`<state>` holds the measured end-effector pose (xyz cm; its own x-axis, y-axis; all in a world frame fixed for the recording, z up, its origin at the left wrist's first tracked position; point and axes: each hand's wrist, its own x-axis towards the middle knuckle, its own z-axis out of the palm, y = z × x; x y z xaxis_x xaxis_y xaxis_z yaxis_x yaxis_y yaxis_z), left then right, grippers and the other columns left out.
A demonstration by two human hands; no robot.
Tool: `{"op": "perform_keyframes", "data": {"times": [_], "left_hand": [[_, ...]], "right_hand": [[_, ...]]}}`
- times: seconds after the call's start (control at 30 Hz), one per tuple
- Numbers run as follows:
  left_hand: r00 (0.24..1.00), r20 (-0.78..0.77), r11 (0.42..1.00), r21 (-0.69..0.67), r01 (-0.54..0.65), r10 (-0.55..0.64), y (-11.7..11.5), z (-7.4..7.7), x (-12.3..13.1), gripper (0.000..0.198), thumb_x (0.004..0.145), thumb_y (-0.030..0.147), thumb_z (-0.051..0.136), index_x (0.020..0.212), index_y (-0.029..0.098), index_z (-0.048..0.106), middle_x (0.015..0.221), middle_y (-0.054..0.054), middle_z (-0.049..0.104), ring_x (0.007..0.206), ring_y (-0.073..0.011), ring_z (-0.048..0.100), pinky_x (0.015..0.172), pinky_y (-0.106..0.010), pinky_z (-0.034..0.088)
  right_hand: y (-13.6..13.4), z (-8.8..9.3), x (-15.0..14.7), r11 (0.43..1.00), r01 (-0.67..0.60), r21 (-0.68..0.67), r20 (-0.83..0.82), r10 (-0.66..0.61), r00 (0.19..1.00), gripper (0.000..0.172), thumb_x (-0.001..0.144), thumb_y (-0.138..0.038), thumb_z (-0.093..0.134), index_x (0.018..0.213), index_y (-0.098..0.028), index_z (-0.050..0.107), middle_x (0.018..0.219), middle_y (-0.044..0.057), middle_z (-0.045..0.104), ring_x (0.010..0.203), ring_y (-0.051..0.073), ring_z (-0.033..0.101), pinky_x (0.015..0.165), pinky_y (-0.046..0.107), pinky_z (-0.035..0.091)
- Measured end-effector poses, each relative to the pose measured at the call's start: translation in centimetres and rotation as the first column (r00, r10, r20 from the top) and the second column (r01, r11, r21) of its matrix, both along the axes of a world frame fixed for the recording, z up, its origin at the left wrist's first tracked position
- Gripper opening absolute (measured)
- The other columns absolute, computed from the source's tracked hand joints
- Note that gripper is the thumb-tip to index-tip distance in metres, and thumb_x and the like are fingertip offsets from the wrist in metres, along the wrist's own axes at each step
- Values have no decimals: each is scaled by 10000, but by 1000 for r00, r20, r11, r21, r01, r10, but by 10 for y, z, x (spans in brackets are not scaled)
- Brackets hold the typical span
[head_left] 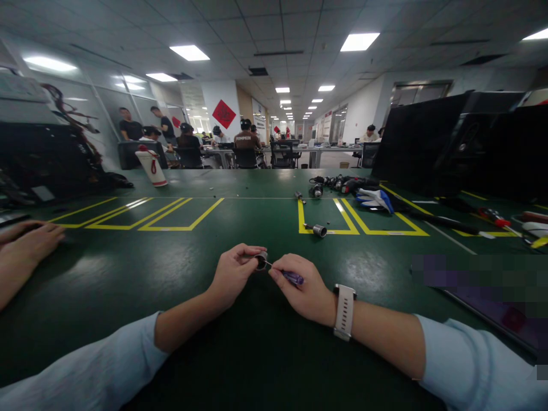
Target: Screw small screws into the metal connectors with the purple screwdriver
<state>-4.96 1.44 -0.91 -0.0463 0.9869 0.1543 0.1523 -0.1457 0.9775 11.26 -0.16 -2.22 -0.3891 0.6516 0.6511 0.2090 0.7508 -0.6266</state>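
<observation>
So, left hand (233,273) pinches a small round metal fitting (261,261) just above the green mat (257,354), right hand (305,288) closed on a purple screwdriver (293,277), tip at it. Looks mid-job; a second fitting (319,230) sits untouched farther back.

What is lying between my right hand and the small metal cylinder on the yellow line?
Nothing: the head view shows only bare green mat between the right hand and the metal cylinder.
</observation>
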Motion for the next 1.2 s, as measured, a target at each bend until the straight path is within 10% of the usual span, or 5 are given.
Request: {"op": "perform_keyframes", "data": {"times": [0.3, 0.53, 0.73, 0.9, 1.2], "left_hand": [[998, 47, 997, 53, -55, 53, 41, -20, -7, 211, 617, 176, 636, 824, 147, 607, 855, -27, 649, 724, -151, 635, 721, -305, 532], [982, -82, 973, 173, -152, 168, 108, -36, -14, 494, 549, 78, 629, 1039, 131, 601, 949, -68, 638, 857, -182, 619, 811, -325, 484], [954, -210, 951, 271, -153, 213, 134, -36, -14, 358, 524, 99, 684, 877, 137, 641, 965, -68, 595, 891, -198, 579, 856, -340, 439], [919, -355, 948, 314, -54, 170, 127, -31, -9, 346, 567, 250, 723, 882, 171, 603, 847, -32, 601, 802, -200, 569, 763, -326, 443], [643, -721, 884, 444, 145, 257, 128, -27, -9, 274, 641, 413, 669, 747, 173, 585, 793, -52, 567, 792, -214, 508, 727, -314, 373]], "right_hand": [[7, 1, -1, 962, 16, -272, -206, -74, 976, 171, 829, -280, 488, 732, -183, 589, 703, 7, 559, 679, 136, 520, 641, 269, 405], [34, -7, 2, 705, -110, -701, -446, -313, 839, 199, 711, -352, 612, 731, -155, 624, 683, 19, 600, 641, 134, 538, 619, 271, 417], [54, -11, 7, 608, -282, -742, -569, -349, 744, 274, 709, -413, 579, 714, -145, 634, 637, 28, 619, 591, 127, 556, 586, 258, 410], [67, -8, 5, 644, -274, -714, -603, -367, 708, 162, 664, -271, 584, 779, -158, 598, 591, 2, 631, 552, 116, 557, 565, 243, 399], [75, -1, -7, 709, -290, -643, -655, -312, 688, 89, 637, -246, 561, 672, -167, 539, 537, -8, 613, 499, 106, 525, 536, 241, 385]]}}
